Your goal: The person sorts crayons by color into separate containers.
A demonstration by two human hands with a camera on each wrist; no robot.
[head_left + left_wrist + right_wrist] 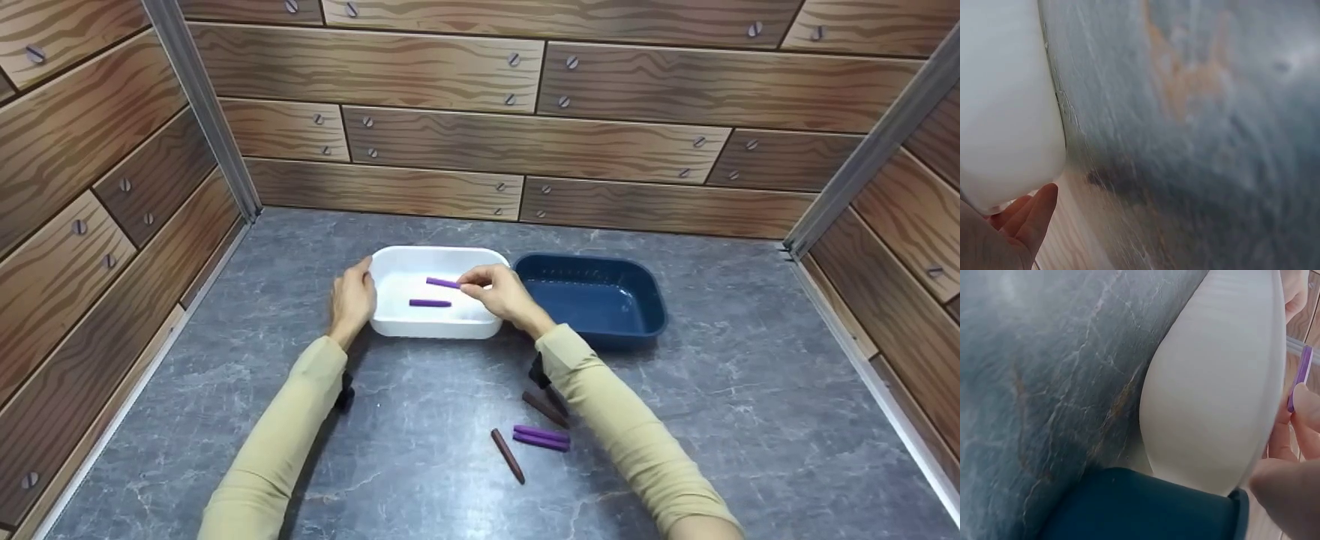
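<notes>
A white plastic tub stands in the middle, with a purple crayon lying on its floor. My right hand is over the tub's right side and pinches a second purple crayon between thumb and fingertips. In the right wrist view that crayon sticks up past the tub's rim. At the tub's left end, my left hand rests against the outer wall. Its fingers look fairly straight along the wall in the left wrist view.
A dark blue tub stands close against the white tub's right side. Nearer me lie two purple crayons side by side, a brown crayon and a pair of darker brown ones, partly under my right forearm. Wood-patterned walls enclose the grey surface.
</notes>
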